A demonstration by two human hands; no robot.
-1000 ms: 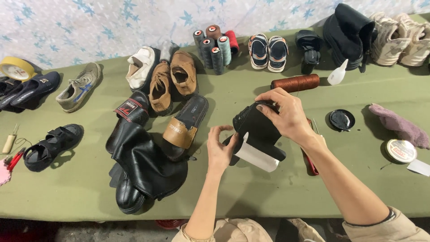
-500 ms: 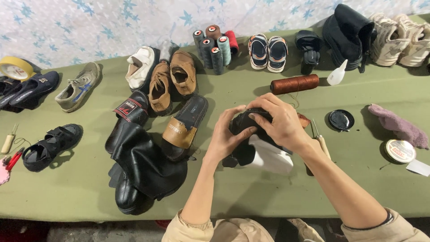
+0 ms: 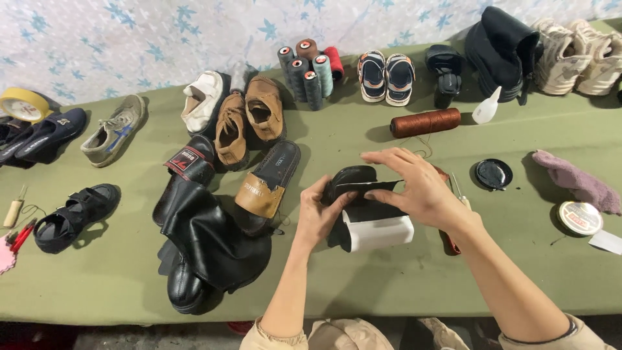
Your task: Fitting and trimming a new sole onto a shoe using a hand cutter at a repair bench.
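Thread spool (image 3: 425, 122) behind shoe (image 3: 363, 210); boot (image 3: 207, 240) left.

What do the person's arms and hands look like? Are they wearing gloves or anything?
No gloves: both the left hand and the right hand are bare, with no rings or watch showing. The forearms are bare too. Beige sleeves are pushed up near the elbows, with a dark band at the right sleeve's edge.

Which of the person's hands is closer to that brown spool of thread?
Right. The right hand lies just below the brown thread spool; the left hand is farther down-left, gripping the black shoe.
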